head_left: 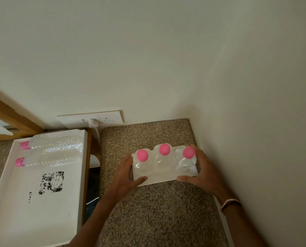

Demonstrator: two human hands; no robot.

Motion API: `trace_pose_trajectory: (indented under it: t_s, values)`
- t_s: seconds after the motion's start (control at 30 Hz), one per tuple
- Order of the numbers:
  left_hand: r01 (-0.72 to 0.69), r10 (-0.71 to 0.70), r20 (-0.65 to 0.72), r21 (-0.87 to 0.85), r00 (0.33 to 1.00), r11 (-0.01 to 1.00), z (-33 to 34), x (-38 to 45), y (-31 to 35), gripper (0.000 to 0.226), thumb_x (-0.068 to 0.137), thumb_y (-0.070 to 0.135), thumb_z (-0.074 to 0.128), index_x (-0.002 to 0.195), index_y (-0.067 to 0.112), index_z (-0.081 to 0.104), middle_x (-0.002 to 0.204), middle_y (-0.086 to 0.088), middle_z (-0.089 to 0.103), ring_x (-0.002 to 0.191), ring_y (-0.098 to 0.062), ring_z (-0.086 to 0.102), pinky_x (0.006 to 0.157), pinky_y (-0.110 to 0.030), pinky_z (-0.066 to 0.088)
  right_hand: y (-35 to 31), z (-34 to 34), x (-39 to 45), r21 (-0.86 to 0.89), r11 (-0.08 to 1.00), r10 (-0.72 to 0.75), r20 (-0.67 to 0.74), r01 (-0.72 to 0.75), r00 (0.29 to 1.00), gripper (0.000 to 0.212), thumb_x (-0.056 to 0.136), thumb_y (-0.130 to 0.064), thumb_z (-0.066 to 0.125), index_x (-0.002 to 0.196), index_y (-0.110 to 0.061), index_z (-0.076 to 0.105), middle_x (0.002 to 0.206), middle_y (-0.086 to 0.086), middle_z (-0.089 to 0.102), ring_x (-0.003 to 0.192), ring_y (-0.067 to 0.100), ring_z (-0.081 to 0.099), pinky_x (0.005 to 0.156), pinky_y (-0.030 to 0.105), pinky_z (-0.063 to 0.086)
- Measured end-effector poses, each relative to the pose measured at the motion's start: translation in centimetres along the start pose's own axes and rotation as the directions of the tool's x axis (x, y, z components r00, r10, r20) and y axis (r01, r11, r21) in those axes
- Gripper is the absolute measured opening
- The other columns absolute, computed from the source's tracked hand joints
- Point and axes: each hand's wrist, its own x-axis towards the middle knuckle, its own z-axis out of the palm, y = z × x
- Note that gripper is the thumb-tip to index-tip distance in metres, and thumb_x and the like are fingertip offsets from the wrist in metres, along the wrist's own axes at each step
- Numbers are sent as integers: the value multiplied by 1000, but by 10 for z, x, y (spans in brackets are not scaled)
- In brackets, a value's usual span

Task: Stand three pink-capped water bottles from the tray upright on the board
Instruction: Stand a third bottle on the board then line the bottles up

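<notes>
Three clear water bottles with pink caps stand upright in a row on a small white board point(157, 180): the left bottle point(142, 155), the middle bottle point(164, 149) and the right bottle point(188, 152). My left hand point(126, 172) grips the board's left end, thumb on its front edge. My right hand point(197, 171) grips the right end, fingers beside the right bottle. On the left, a white tray point(11, 202) holds two more pink-capped bottles point(50, 145) lying on their sides.
The board rests on a speckled stone counter point(157, 211) set against a cream wall point(255, 139) on the right and back. A white wall socket with a plug point(95, 120) sits behind. A dark gap point(93, 184) separates tray and counter.
</notes>
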Motion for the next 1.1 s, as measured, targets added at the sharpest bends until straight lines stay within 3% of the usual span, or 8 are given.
trace_pose_trajectory:
  t_s: [0.13, 0.27, 0.47, 0.63, 0.73, 0.8, 0.87, 1.1]
  values:
    - [72, -71, 11, -112, 997, 991, -6, 9, 10, 81, 70, 26, 91, 138, 29, 47, 145, -6, 51, 131, -23, 51, 110, -50, 47, 23, 9, 24, -3, 995, 102, 103, -102, 989, 117, 48, -27, 101, 148, -29, 38, 145, -4, 53, 135, 19, 50, 110, 50, 44]
    - [77, -74, 24, -151, 997, 985, -9, 13, 13, 75, 68, 17, 91, 124, 43, 48, 138, -4, 54, 125, -21, 55, 102, -35, 51, 35, 8, 35, -20, 996, 90, 75, -88, 993, 94, 47, -21, 99, 130, -26, 55, 126, -2, 65, 116, 18, 63, 96, 52, 53]
    - [63, -58, 51, -106, 997, 992, -13, 19, 12, 80, 66, 13, 92, 114, 56, 45, 125, 18, 49, 113, -1, 50, 81, 1, 44, 43, 10, 34, -27, 996, 88, 48, -87, 995, 89, 50, -10, 99, 128, -19, 59, 122, -1, 68, 112, 17, 65, 96, 41, 55]
    - [58, -53, 59, -80, 997, 995, -17, 25, 18, 79, 67, 16, 92, 129, 36, 48, 140, -2, 52, 125, -18, 51, 93, -15, 44, 40, 4, 41, -71, 992, 108, 68, -103, 992, 84, 50, -5, 100, 115, -42, 61, 108, -19, 69, 99, -9, 66, 83, 9, 50]
    - [57, -50, 64, -104, 997, 993, -18, 24, 22, 78, 68, 16, 91, 132, 33, 48, 143, -5, 52, 128, -22, 51, 100, -31, 49, 37, 2, 42, -99, 989, 115, 50, -110, 992, 85, 49, -5, 100, 109, -50, 58, 105, -24, 67, 95, -21, 62, 78, 1, 47]
    - [59, -52, 66, -108, 996, 992, -18, 24, 22, 78, 69, 16, 91, 130, 34, 47, 142, -5, 52, 127, -22, 52, 97, -26, 49, 38, 3, 43, -105, 988, 117, 42, -112, 992, 84, 49, -7, 100, 109, -50, 58, 105, -24, 68, 96, -19, 62, 78, 2, 47]
    - [70, -63, 69, -107, 996, 992, -17, 23, 22, 79, 68, 16, 91, 135, 27, 50, 142, -8, 52, 128, -24, 53, 103, -37, 51, 41, 5, 42, -106, 988, 117, 48, -112, 992, 84, 49, -9, 100, 110, -50, 59, 106, -23, 69, 98, -17, 63, 79, 4, 49]
    - [66, -59, 74, -95, 996, 993, -13, 14, 26, 88, 62, 38, 93, 135, 41, 45, 139, 5, 55, 127, -15, 53, 106, -47, 50, 28, 8, 33, -49, 993, 115, 95, -111, 989, 101, 48, -21, 103, 136, -26, 55, 129, -6, 64, 118, 12, 61, 102, 44, 51]
